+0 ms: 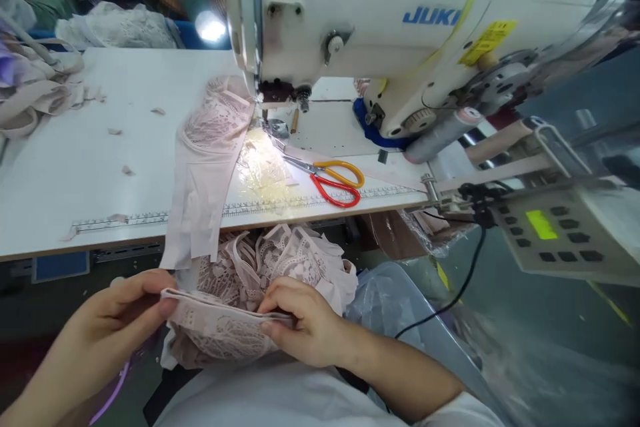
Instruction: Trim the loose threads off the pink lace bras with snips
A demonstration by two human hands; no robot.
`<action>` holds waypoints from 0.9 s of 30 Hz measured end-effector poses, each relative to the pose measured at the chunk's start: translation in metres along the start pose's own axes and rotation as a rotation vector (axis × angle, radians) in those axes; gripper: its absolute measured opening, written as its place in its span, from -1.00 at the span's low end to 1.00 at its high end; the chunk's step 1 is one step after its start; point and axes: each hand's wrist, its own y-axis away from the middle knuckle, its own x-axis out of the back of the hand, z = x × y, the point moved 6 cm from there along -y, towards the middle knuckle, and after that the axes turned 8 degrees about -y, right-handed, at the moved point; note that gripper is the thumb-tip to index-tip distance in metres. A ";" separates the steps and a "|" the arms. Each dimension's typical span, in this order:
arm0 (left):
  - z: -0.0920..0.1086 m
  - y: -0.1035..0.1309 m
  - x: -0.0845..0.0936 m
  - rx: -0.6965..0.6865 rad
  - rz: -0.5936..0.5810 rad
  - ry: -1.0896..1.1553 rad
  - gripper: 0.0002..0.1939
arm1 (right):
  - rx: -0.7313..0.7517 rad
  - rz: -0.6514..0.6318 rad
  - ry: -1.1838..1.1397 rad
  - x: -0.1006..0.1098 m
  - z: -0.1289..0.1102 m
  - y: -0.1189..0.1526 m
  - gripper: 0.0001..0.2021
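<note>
Lace garment (225,335) clear of tabletop edge (120,243), rim (215,301) in pinch of left hand (125,310) and right hand (303,323)

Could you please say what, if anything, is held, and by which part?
The left grip and right grip pinch a lace bra by its far edge.

Both hands are held in front of the body, below the near edge of the table (140,190). The left hand (113,313) pinches between thumb and curled fingers, its forearm (47,370) bare. The right hand (313,328) pinches likewise, its forearm (400,365) slanting back to a white sleeve (463,411).
</note>
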 end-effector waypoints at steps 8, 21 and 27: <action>0.020 -0.004 -0.025 -0.139 -0.091 0.095 -0.89 | -0.171 -0.063 -0.006 0.003 0.019 0.004 -0.92; 0.049 0.001 -0.035 -0.529 0.184 -0.232 -0.83 | -0.125 -0.114 0.097 0.006 0.021 -0.001 -0.89; 0.051 -0.006 -0.034 -0.510 0.075 -0.137 -0.84 | -0.116 -0.101 0.152 0.009 0.021 -0.004 -0.88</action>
